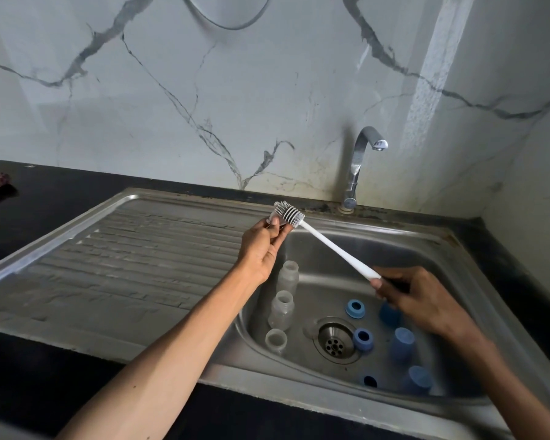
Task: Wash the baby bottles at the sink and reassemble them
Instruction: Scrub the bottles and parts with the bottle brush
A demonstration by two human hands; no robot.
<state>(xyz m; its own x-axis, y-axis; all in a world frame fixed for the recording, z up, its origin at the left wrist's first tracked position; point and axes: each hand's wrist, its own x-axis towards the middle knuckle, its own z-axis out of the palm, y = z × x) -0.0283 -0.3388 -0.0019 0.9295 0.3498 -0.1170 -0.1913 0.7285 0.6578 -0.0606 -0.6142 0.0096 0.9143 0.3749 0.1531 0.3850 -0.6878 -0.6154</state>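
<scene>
The right hand (416,300) gripped the brush (327,242) handle; the left hand (262,246) pinched a small clear part (275,219) against the bristles. In the sink (458,258) stood three clear bottles (281,309), three blue rings (362,338) and three blue caps (401,342).

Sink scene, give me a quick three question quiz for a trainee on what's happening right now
1. True or false: water is running from the tap.
2. What does the right hand grip? A) a blue cap B) the brush handle C) a bottle
3. How many clear bottles stand in the sink basin?

Key:
1. False; no stream shows.
2. B. The left hand holds a small clear part against the bristles.
3. Three, in a row along the basin's left side; blue caps and rings lie to the right of the drain.
</scene>
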